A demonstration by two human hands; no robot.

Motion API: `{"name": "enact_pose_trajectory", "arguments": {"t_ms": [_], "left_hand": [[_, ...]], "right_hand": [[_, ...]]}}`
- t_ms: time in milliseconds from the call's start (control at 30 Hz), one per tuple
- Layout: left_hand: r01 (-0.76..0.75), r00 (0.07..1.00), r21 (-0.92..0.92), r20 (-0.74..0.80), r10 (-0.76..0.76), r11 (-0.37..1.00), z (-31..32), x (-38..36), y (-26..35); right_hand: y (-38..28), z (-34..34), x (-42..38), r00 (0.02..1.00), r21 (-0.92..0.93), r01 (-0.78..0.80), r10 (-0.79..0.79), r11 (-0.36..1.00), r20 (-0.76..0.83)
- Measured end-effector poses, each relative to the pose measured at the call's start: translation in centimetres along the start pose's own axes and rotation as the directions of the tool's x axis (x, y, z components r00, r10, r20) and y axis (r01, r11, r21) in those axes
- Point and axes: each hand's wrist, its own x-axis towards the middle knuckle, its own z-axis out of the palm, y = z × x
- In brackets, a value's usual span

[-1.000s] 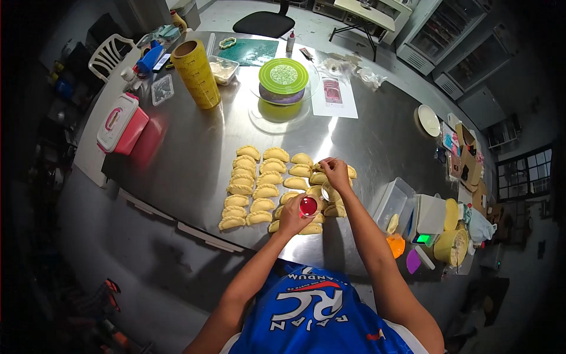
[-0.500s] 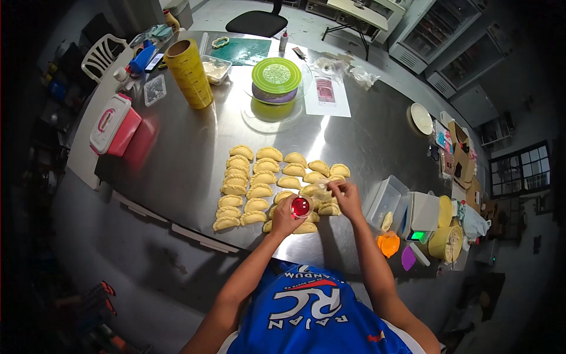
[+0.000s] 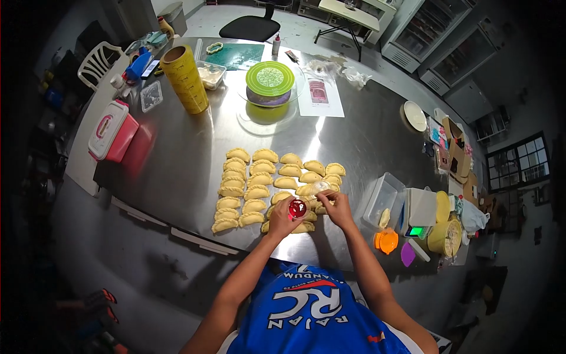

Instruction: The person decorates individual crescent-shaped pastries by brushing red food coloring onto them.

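Observation:
My left hand [image 3: 281, 220] is closed around a small clear cup [image 3: 298, 208] of red liquid, held above the front of the folded, crimped dough turnovers [image 3: 257, 192]. In my right hand [image 3: 338, 210] the thumb and fingers pinch a small clear round piece [image 3: 320, 187] that looks like a plastic lid; its exact shape is hard to make out. It is just right of the cup and over the turnovers. The turnovers are pale yellow half-moons in several rows on the steel table [image 3: 177, 171]. My hands and the cup hide some of those in front.
To the right are a clear plastic tub [image 3: 383, 200], a scale [image 3: 420, 209], an orange cup [image 3: 386, 241] and a yellow tub [image 3: 443, 239]. Farther back stand a green-topped turntable [image 3: 270, 79], a yellow roll [image 3: 186, 79], a printed sheet [image 3: 321, 97] and a red-and-white box [image 3: 114, 131].
My right hand has moved slightly left and toward me, and the clear round piece shows more plainly. The cup stays in my left hand. The whole view has shifted a little.

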Motion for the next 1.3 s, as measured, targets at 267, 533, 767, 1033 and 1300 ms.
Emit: {"name": "enact_pose_trajectory", "arguments": {"t_ms": [267,533,767,1033,1300], "left_hand": [[0.006,0.999,0.010,-0.033,-0.006,1.000,0.4,0.0,-0.4],[0.005,1.000,0.021,-0.004,-0.005,1.000,-0.5,-0.4,0.1],[-0.026,1.000,0.017,0.005,0.026,1.000,-0.7,-1.0,1.0],[-0.003,1.000,-0.013,0.023,0.003,1.000,-0.3,-1.8,0.4],[-0.012,0.999,-0.054,0.046,0.014,0.998,-0.6,-2.9,1.2]], "right_hand": [[0.2,0.7,5.2,0.998,0.254,-0.047,0.058,0.966,-0.037],[2.6,3.9,8.5,0.995,-0.140,-0.004,-0.010,0.990,-0.101],[4.4,5.3,8.7,0.996,-0.122,0.012,-0.023,0.992,-0.085],[-1.0,1.0,3.7,0.994,0.026,0.040,-0.037,0.999,-0.101],[0.1,0.5,-3.0,0.996,-0.134,-0.019,0.031,0.991,0.087]]}}
